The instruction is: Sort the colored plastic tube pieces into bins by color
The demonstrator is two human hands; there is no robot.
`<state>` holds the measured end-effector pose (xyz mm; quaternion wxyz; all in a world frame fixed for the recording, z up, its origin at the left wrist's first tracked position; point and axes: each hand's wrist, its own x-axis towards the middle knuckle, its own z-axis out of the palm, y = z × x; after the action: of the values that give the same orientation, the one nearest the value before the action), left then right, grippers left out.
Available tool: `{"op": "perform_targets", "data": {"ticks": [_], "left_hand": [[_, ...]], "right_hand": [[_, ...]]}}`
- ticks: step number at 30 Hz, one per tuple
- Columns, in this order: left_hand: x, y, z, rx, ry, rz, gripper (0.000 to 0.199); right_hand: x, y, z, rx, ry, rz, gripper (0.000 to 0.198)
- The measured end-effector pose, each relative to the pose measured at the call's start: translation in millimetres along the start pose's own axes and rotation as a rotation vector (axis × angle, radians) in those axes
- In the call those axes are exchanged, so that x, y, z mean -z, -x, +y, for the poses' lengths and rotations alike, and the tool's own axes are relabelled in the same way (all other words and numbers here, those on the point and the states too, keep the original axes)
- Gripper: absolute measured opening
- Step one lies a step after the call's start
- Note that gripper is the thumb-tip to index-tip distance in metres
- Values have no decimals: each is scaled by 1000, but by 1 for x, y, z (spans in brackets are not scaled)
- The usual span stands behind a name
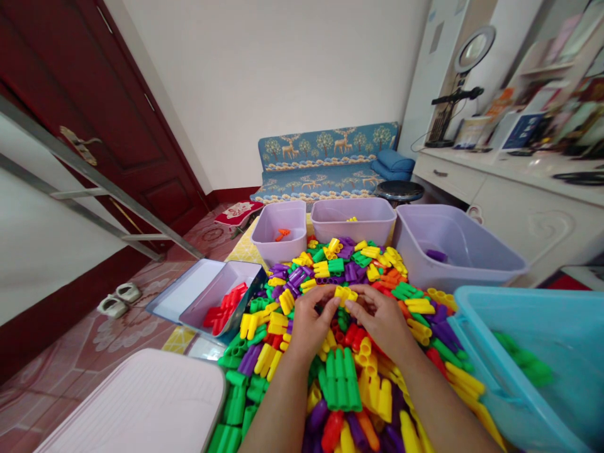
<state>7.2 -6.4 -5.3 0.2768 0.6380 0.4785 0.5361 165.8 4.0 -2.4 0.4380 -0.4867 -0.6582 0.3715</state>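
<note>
Over a heap of plastic bullet-shaped building blocks [342,380], my two hands meet near the middle of the view. A yellow bullet-shaped block [346,294] sits between them. My left hand [314,318] pinches its left side with thumb and fingers. From the right, my right hand [377,314] grips the same piece. Whether it is one block or two joined, I cannot tell. Green, yellow, purple, red and orange blocks lie loose beneath and around both hands.
Behind the heap stand a lilac bin [278,248] with orange pieces, a middle bin [353,233] with yellow ones and a right bin [453,264] with purple. A bin [250,277] at left holds red blocks; a turquoise tub [514,308] holds green. A pale lid [141,402] lies front left.
</note>
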Motion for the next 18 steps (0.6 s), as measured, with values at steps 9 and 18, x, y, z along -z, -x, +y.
{"op": "perform_targets", "data": {"ticks": [9,18], "left_hand": [[2,-1,3,-33,-7,4,20],[3,-2,0,-19,-19,26,18]], "right_hand": [[2,0,0,-22,33,35,23],[16,-4,-14,-93,-62,-1,24]]}}
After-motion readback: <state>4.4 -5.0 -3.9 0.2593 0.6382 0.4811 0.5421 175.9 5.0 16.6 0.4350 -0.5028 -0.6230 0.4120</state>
